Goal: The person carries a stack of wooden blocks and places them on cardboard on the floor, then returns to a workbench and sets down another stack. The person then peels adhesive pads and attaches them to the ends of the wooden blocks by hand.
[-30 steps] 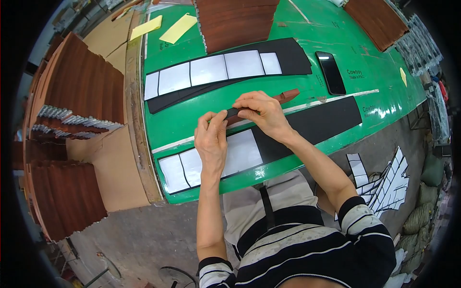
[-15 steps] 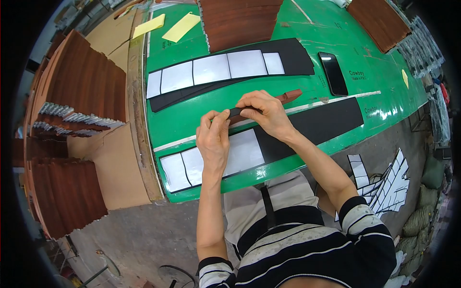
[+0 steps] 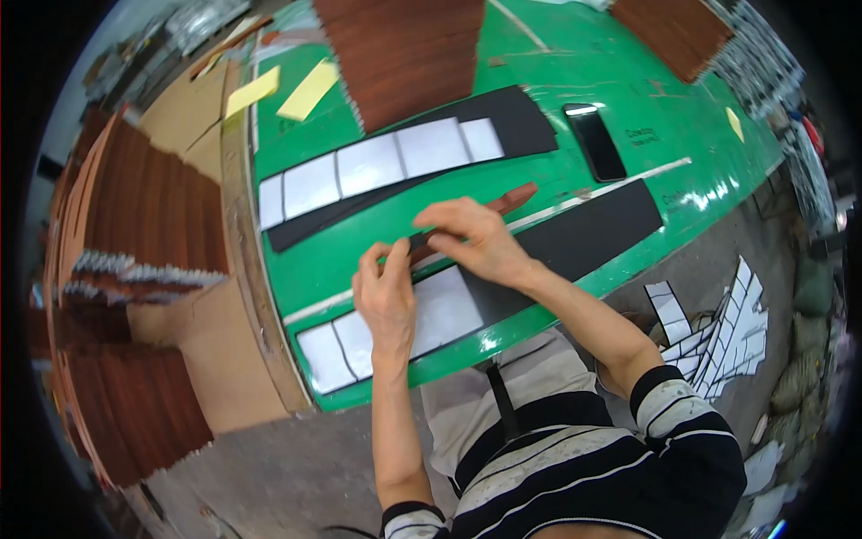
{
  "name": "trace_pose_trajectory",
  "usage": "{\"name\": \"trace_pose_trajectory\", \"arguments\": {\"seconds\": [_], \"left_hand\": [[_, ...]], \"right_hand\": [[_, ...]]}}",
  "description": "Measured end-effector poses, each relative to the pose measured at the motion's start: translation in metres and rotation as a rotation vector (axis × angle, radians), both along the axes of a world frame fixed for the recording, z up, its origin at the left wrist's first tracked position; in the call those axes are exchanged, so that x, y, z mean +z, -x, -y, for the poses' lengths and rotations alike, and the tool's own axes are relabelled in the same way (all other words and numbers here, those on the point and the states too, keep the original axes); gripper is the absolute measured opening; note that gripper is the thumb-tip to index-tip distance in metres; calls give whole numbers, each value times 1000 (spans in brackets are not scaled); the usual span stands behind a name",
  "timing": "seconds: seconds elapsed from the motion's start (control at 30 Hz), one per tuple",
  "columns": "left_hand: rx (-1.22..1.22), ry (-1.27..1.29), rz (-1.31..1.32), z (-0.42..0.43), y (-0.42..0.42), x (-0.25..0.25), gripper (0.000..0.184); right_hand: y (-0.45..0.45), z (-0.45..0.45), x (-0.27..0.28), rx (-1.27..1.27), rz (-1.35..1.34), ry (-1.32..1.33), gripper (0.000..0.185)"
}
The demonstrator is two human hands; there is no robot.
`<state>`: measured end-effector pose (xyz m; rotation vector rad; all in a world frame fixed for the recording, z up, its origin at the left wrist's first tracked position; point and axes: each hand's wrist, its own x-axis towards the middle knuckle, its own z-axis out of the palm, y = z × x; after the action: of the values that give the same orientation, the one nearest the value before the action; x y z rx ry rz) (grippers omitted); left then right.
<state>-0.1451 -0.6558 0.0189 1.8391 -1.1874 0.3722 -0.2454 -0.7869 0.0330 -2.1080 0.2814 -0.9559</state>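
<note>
I see right hand (image 3: pixel 478 244) has just spread its grip, leaving left hand (image 3: pixel 386 298) pinching the black strip (image 3: pixel 418 242).

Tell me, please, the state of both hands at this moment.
Left hand: closed, fingertips pinching the dark piece at the end of the reddish-brown bar.
Right hand: curved over the bar; whether it grips cannot be told.
</note>
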Motion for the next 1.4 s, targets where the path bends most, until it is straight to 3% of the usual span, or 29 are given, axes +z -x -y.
{"name": "trace_pose_trajectory", "arguments": {"seconds": [0.07,0.27,0.43,0.53,0.67,0.8,0.9,1.0,1.07,1.13,1.2,1.33,1.4], "left_hand": [[-22,-1,44,1,0,-3,36],[43,-118,149,1,0,0,34],[-41,-194,4,-10,2,6,35],[-118,-263,-121,-14,-2,23,35],[-127,-211,-273,-17,-13,36,42],[-120,-179,-113,12,-41,65,33],[-119,-135,-91,51,-61,97,27],[-206,-171,24,76,-54,108,23],[-313,-224,206,85,-29,101,17],[-389,-386,325,88,10,79,16],[-437,-358,272,97,32,54,13],[-213,-471,266,138,-3,58,21],[-217,-452,291,158,-19,42,24]], "right_hand": [[5,-1,-3,25,-39,287,24],[8,-8,-3,-146,-9,543,33],[17,-1,2,-57,-36,435,27],[36,31,24,-145,-8,400,24],[54,99,34,-246,-16,-5,17],[50,141,56,-301,67,-265,16],[30,166,100,-323,45,-118,16],[18,177,100,-234,-122,53,15],[6,186,75,-58,-237,266,14],[-5,188,48,-92,-342,337,10],[-17,202,11,-97,-384,389,9],[-29,215,-18,-110,-435,517,9],[-29,215,-18,-70,-408,564,9]]}}
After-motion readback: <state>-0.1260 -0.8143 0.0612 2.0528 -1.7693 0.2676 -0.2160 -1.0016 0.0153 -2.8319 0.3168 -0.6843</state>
